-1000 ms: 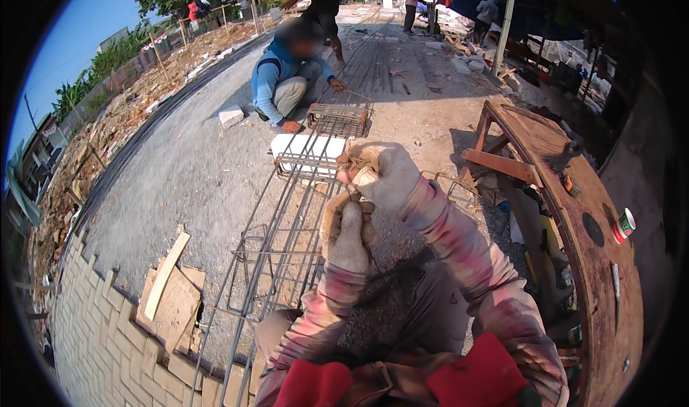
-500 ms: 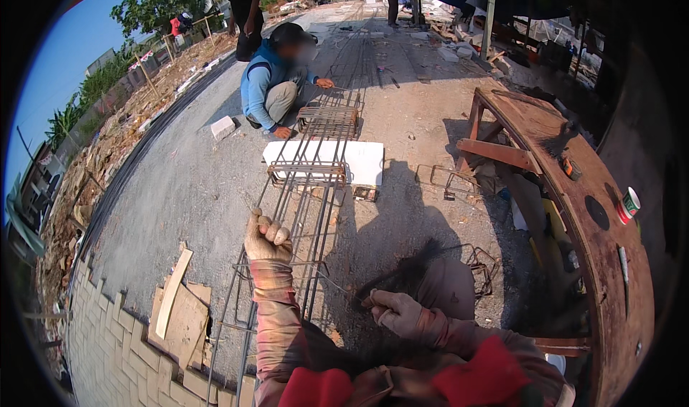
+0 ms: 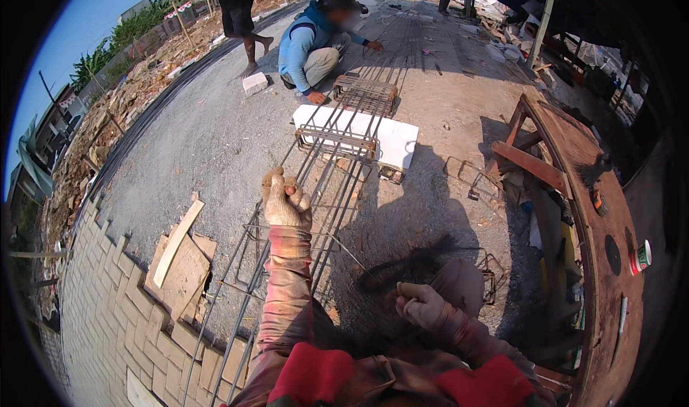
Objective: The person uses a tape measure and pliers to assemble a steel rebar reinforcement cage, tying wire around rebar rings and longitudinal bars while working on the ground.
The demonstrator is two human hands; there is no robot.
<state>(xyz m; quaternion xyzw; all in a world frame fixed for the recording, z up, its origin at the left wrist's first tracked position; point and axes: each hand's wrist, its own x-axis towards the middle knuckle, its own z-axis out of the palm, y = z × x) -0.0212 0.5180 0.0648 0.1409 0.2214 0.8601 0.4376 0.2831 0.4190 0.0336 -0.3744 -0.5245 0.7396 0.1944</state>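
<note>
Long steel reinforcing bars (image 3: pixel 316 269) run away from me, forming a cage with square stirrups. My left hand (image 3: pixel 288 200), in a dirty pale glove, is closed around the leftmost upper bar. A thin rod or wire slants from beside that wrist toward a dark bundle of fine tie wire (image 3: pixel 405 269). My gloved right hand (image 3: pixel 425 306) is curled closed by my knee, just below the bundle; what it holds, if anything, is hidden. Farther along, grouped rusty stirrups (image 3: pixel 336 143) surround the bars over a white block (image 3: pixel 396 140).
A co-worker in blue (image 3: pixel 301 52) squats at the cage's far part, one hand near the bars. A wooden bench (image 3: pixel 574 227) stands right, bearing a paper cup (image 3: pixel 641 256) and tape measure (image 3: pixel 598 202). Paving blocks (image 3: pixel 108 314) and cardboard (image 3: pixel 179 267) lie left.
The view has tilted down and shifted left. My left hand stays closed on the bar; my right hand remains curled near my knee. A standing person's bare legs now show behind the co-worker.
</note>
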